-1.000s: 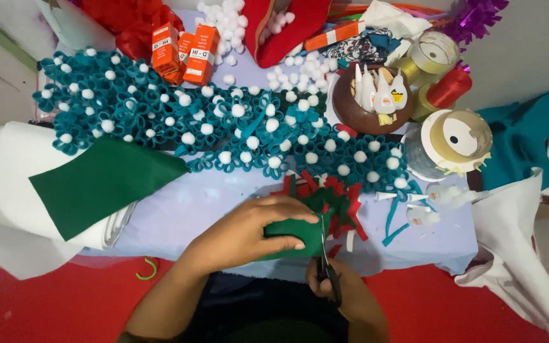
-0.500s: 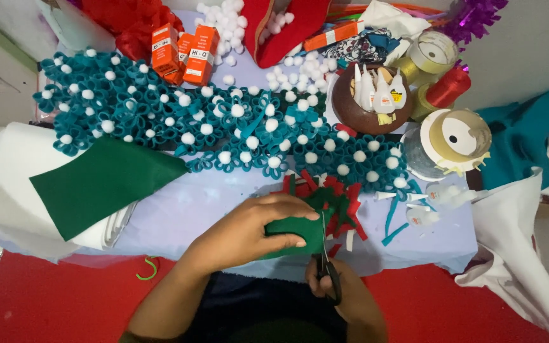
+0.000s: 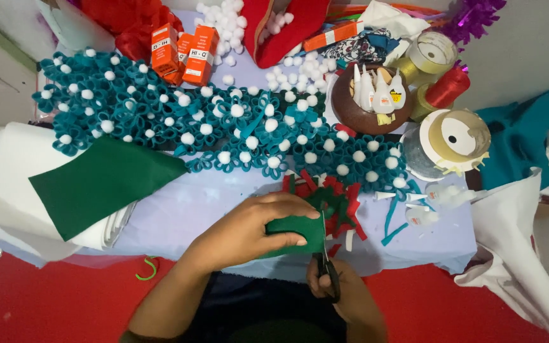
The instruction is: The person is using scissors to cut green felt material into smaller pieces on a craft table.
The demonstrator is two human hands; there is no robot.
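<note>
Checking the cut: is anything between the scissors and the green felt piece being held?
Nothing visible. The left hand pinches the green felt piece, and the scissors in the right hand meet its right edge directly. Red and green scraps lie just beyond.

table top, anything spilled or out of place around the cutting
Nothing looks damaged. Loose white pompoms lie scattered over the table near the red felt piece, and red and green felt scraps are heaped beside the left hand. The big green felt sheet overhangs the table edge.
</note>
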